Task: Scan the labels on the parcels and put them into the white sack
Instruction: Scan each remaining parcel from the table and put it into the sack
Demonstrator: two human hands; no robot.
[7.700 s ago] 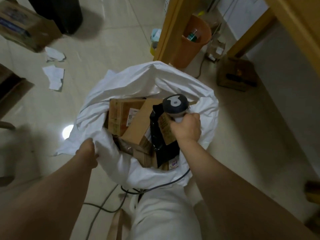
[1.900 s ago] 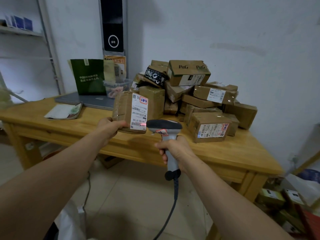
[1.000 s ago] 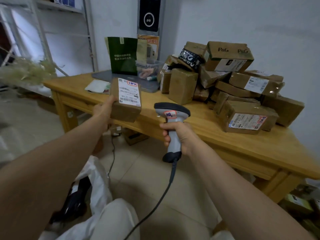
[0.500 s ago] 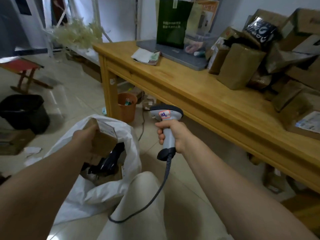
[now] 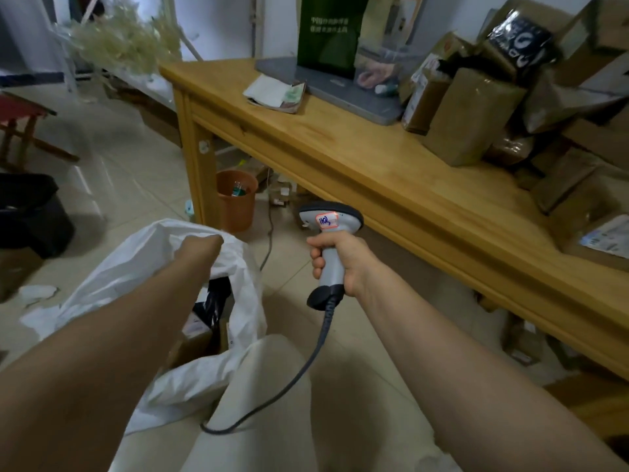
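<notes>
At white sack (image 5: 136, 264) rim: left hand (image 5: 203, 242), grip untellable; releasing low inside seemed best.
Right hand (image 5: 342, 258): clasped scanner (image 5: 332, 218).

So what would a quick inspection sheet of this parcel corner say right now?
Surface: wooden table, loaded at its right end.
Job's things: parcels heaped on the table; white sack open on the floor, a black packet inside; scanner.
Clutter: grey laptop, green bag and papers on the table.
Hands: left hand at the sack's mouth, fingers hidden; right hand grips the scanner's handle.
Cables: scanner cable loops down over the person's leg; second cable on the floor.
Surroundings: orange bin beside the table leg, black bin at left.
</notes>
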